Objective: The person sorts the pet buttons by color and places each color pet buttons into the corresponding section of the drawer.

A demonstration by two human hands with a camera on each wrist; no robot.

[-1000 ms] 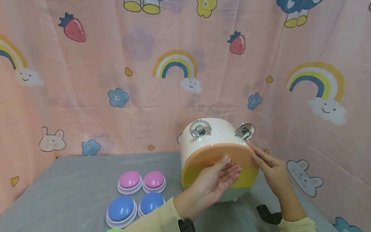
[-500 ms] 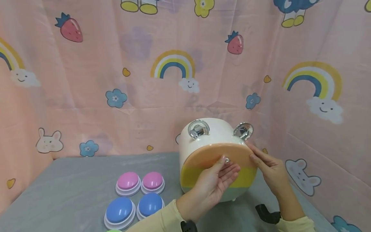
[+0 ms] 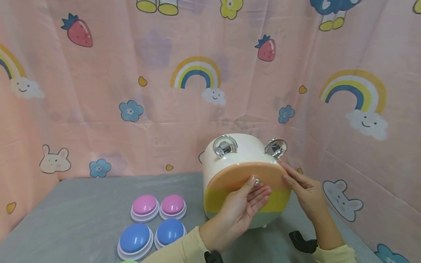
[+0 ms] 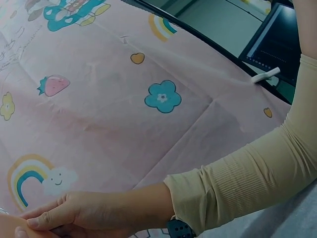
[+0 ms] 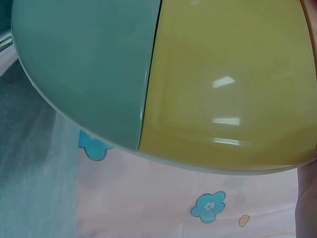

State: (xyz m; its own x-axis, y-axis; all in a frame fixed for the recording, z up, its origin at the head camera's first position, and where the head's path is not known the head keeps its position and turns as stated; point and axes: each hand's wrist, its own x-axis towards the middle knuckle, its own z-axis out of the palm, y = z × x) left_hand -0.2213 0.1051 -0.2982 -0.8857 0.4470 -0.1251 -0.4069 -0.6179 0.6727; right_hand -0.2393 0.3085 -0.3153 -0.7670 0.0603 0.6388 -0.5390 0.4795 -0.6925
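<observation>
A white drum-shaped box (image 3: 246, 144) with a round orange, yellow and green front (image 3: 236, 171) lies with that face toward me. A small silver knob (image 3: 257, 181) sits near the middle of the front. My left hand (image 3: 240, 210), palm turned up, has its thumb tip and index finger at the knob and pinches it; its other fingers extend loosely. My right hand (image 3: 306, 193) grips the front's right rim, thumb on the face. In the left wrist view, the right hand (image 4: 59, 215) holds the orange edge. The right wrist view shows mostly the green and yellow panel (image 5: 228, 89).
Two chrome ring-like fittings (image 3: 225, 147) stand out from the box's top. Pink (image 3: 144, 204) and blue (image 3: 135, 237) dome buttons on white bases sit on the grey table (image 3: 79, 215) to the left. A patterned pink curtain (image 3: 108, 142) hangs behind.
The whole head view has shifted slightly, with the scene moving a little left. Both hands keep their places on the knob and rim.
</observation>
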